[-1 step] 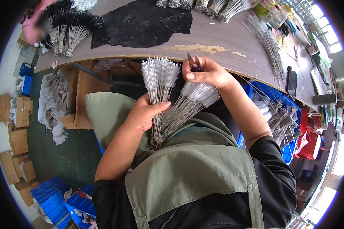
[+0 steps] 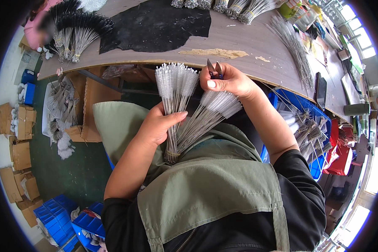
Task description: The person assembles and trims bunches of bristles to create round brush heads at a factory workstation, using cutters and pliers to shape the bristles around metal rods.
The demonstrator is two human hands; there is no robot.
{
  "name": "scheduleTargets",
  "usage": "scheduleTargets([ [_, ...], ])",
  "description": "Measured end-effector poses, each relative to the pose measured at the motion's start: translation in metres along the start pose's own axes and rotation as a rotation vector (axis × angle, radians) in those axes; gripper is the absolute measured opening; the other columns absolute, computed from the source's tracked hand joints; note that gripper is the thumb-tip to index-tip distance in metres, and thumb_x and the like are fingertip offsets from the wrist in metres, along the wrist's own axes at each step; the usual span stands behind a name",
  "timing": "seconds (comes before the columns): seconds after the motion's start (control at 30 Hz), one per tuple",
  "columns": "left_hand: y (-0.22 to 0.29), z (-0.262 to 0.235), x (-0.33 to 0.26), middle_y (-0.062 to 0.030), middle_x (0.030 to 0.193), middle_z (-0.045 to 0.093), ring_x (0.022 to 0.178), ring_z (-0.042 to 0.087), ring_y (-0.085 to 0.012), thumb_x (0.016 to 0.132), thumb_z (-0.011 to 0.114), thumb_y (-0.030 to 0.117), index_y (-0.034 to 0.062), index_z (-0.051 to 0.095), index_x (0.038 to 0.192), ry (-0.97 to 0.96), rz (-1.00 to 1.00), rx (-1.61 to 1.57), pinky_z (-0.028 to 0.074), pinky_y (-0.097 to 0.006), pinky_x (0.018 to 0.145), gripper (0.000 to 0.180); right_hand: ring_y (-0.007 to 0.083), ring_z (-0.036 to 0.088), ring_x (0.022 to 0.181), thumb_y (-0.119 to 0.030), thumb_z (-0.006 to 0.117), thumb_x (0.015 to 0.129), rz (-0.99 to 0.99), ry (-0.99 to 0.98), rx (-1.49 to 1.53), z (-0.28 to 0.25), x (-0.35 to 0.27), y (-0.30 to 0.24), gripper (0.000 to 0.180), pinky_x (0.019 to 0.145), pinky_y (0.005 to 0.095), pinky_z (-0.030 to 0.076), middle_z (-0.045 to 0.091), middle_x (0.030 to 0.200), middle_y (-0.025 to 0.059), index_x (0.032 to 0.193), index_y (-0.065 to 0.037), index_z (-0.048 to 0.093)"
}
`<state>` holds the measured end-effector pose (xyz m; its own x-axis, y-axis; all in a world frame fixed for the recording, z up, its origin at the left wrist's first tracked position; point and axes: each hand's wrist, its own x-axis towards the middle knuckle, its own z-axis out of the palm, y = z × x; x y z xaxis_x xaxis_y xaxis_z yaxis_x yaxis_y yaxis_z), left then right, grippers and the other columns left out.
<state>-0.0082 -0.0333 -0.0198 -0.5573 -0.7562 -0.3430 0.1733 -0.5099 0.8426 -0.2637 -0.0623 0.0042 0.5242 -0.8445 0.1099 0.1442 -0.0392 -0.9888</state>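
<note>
Workshop floor, long bench, daylight pouring in from the right.

A long grey-brown worktable (image 2: 248, 40) curves across the top, a black sheet (image 2: 155, 25) spread on it, and bundles of black-bristled brushes (image 2: 77, 29) lie at its left end. Below, the dark green floor (image 2: 71, 168) stretches out, with brown cardboard boxes (image 2: 19, 147) stacked along the left edge and blue plastic crates (image 2: 56, 214) low down. On the right a blue bin (image 2: 311, 126) sits under the table edge, red stools (image 2: 340, 155) beside it, and bright windows (image 2: 359, 40) glare white at the far right.
</note>
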Motion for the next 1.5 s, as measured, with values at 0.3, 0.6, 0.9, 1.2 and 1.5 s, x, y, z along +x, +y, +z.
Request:
scheduleTargets([
  [0.3,-0.003,0.003,0.002,-0.0079,0.099,0.063,0.083,0.062,-0.0172,0.084,0.063,0.002,-0.0006,0.052,0.114,0.009,0.050,-0.038,0.052,-0.033,0.077,0.032,0.0098,0.057,0.075,-0.006,0.071,0.081,0.028,0.136,0.202,0.007,-0.001,0.003,0.019,0.074,0.0245,0.046,0.057,0.079,-0.0021,0.093,-0.006,0.057],
  [0.6,-0.001,0.001,0.000,-0.0053,0.096,0.062,0.082,0.060,-0.0141,0.082,0.063,-0.001,-0.0002,0.054,0.111,0.053,0.079,-0.008,0.050,-0.029,0.076,0.031,0.0093,0.053,0.079,-0.012,0.075,0.078,0.023,0.169,0.155,0.009,0.001,0.003,0.020,0.077,0.0251,0.042,0.056,0.078,-0.0034,0.085,-0.007,0.057],
  [0.9,0.001,0.001,0.000,-0.0062,0.098,0.062,0.082,0.061,-0.0148,0.079,0.067,0.002,0.0002,0.056,0.109,0.053,0.037,-0.009,0.052,-0.030,0.074,0.032,0.0131,0.058,0.079,-0.014,0.075,0.078,0.000,0.057,0.219,0.007,0.000,0.008,0.024,0.078,0.0271,0.045,0.059,0.081,0.0000,0.091,-0.006,0.057],
  [1.2,0.004,0.005,-0.001,-0.0077,0.097,0.063,0.083,0.062,-0.0150,0.085,0.063,0.004,-0.0011,0.054,0.110,0.069,0.015,-0.003,0.053,-0.029,0.071,0.028,0.0178,0.062,0.080,-0.019,0.074,0.079,-0.170,-0.104,0.270,-0.010,0.001,0.029,0.027,0.079,0.0282,0.047,0.058,0.079,0.0035,0.095,-0.004,0.058],
  [1.5,0.000,0.001,0.000,-0.0090,0.092,0.063,0.079,0.065,-0.0197,0.083,0.065,0.004,-0.0001,0.056,0.107,0.060,0.067,0.024,0.054,-0.031,0.067,0.025,0.0165,0.060,0.086,-0.026,0.075,0.079,-0.005,0.064,0.222,0.004,-0.003,0.011,0.026,0.079,0.0283,0.045,0.058,0.080,0.0020,0.085,-0.007,0.058],
])
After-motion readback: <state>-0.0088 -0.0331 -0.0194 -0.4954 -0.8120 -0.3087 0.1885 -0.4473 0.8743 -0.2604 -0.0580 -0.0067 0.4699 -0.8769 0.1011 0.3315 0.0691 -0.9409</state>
